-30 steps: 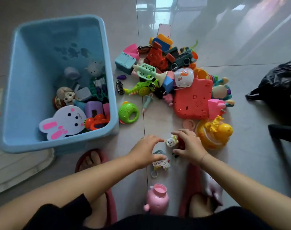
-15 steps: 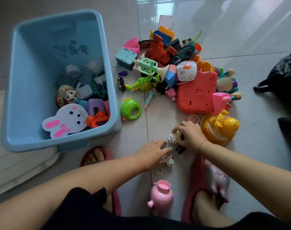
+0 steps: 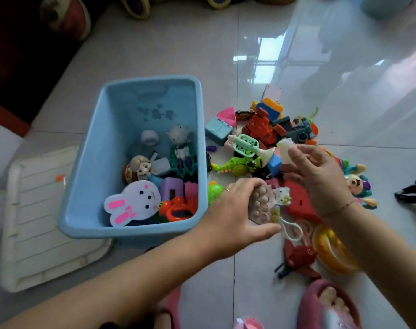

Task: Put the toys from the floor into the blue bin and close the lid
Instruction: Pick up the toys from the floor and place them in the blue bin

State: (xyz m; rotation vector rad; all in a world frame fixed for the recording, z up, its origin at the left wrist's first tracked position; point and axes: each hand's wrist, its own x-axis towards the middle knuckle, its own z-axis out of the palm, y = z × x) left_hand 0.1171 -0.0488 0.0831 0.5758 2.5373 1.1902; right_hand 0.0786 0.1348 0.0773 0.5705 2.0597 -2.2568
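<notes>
The blue bin [image 3: 88, 176] stands open on the floor at centre left, with a white bunny toy [image 3: 133, 203], a doll and other toys inside. My left hand [image 3: 235, 217] grips a pink bubble-pad keychain toy [image 3: 261, 205] with a small cat figure and a loop cord, lifted just right of the bin's near corner. My right hand [image 3: 318, 176] pinches a small pale figure [image 3: 286, 150] above the toy pile [image 3: 261, 143]. The bin's white lid [image 3: 36, 224] lies flat on the floor to the bin's left.
A red claw-like toy [image 3: 297, 260] and a yellow ring toy [image 3: 330, 250] lie on the floor below my right wrist. My pink slippers [image 3: 328, 305] are at the bottom. A black bag [image 3: 413, 188] sits at the right edge. Shoes line the far wall.
Both hands have risen from the floor, each with a small toy in it. The left hand has moved toward the bin. The camera has tilted up.
</notes>
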